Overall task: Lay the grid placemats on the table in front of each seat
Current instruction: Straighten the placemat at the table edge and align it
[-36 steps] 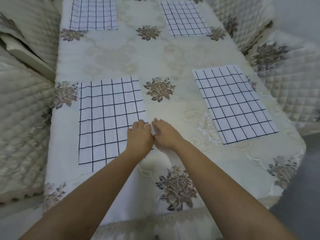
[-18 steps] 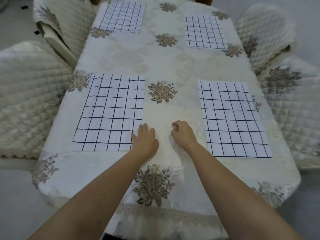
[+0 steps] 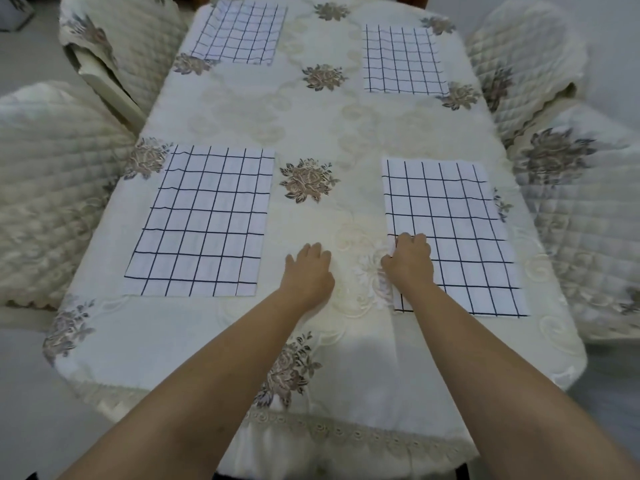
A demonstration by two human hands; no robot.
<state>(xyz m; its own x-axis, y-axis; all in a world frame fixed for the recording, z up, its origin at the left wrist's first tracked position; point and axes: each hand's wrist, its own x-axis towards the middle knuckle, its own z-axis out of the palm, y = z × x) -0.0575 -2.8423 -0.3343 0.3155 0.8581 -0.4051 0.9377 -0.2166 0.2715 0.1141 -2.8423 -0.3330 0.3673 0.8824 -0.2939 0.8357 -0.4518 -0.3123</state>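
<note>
Several white placemats with a dark grid lie flat on the table (image 3: 242, 337): near left placemat (image 3: 204, 220), near right placemat (image 3: 460, 233), far left placemat (image 3: 240, 31), far right placemat (image 3: 403, 58). My left hand (image 3: 308, 268) rests flat, fingers straight, on the bare tablecloth between the two near mats, touching neither. My right hand (image 3: 410, 259) sits on the left edge of the near right placemat, fingers curled over it and thumb at the edge, pinching the fabric.
The table wears a cream embroidered cloth with brown flower motifs (image 3: 306, 180) and a lace hem at the near edge. Quilted covered chairs stand at near left (image 3: 45, 188), far left (image 3: 131, 39), near right (image 3: 588, 216) and far right (image 3: 526, 53).
Both hands moved right. My left hand left the near left placemat's edge and now lies on the cloth; my right hand crossed the gap and took the near right placemat's left edge.
</note>
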